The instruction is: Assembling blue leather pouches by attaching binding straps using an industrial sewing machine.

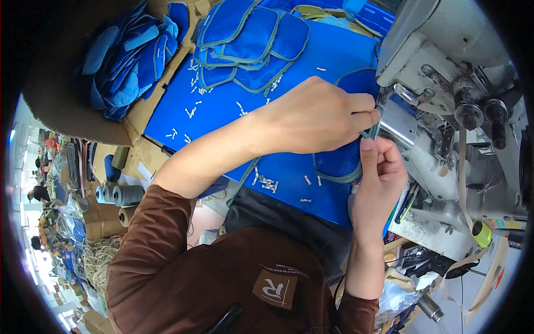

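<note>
Your left hand [328, 116] crosses in front of you, palm down, above the blue table [334, 50]. Its fingers curl closed on the green-edged rim of a blue mesh piece [339, 161]; the thumb is hidden, so you cannot tell how firm that hold is. Your right hand [382, 167] meets it just below: thumb and forefinger are drawn together on the same edging, the other fingers folded in.

Position of piece: at the table's right side, right beside the sewing machine [445, 33]. Its blue mesh shows above and below your left hand; the middle is covered.

Surroundings: a pile of similar blue pieces [245, 42] lies at the table's far side. Left of it, a cardboard box [55, 106] holds more blue pieces [147, 58]. Small pale scraps [270, 185] are scattered over the table. Thread spools [128, 195] stand beyond your left elbow.
</note>
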A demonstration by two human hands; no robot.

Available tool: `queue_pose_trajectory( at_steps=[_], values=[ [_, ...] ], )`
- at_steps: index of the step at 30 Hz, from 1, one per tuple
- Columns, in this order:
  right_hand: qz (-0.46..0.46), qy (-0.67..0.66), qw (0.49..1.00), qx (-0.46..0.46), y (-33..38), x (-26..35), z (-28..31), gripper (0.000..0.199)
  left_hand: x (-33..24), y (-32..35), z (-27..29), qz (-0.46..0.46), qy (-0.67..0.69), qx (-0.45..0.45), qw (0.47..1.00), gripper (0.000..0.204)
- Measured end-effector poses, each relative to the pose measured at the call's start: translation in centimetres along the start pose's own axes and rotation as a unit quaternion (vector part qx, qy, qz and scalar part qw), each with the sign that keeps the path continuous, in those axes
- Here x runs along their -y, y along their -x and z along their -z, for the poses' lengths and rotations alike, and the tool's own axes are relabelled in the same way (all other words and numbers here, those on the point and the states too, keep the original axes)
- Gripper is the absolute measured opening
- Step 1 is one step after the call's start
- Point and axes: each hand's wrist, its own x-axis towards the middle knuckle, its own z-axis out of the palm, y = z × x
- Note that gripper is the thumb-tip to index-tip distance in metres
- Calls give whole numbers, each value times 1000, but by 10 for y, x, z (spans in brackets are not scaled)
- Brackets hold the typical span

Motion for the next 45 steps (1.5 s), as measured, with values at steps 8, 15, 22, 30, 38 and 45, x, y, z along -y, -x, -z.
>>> queue_pose_trajectory(
  at_steps=[8,15,22,30,38,45],
  values=[
    [-22,0,999,-39,-8,8,-6,14,-3,2,-4,16,8,-26,999,42],
    [-28,2,998,-51,-9,17,-10,18,-15,16,-19,97,140,-115,979,36],
    [-46,29,999,-2,-3,13,1,35,-25,20,-27,185,176,-144,956,30],
    [-24,42,999,-3,-14,12,7,27,-15,13,-42,212,182,-150,948,31],
    [5,558,826,80,62,-2,86,49,-23,16,-30,226,216,-128,941,68],
    [33,590,795,137,61,-27,95,55,-32,14,-50,211,97,-123,965,70]
  ],
)
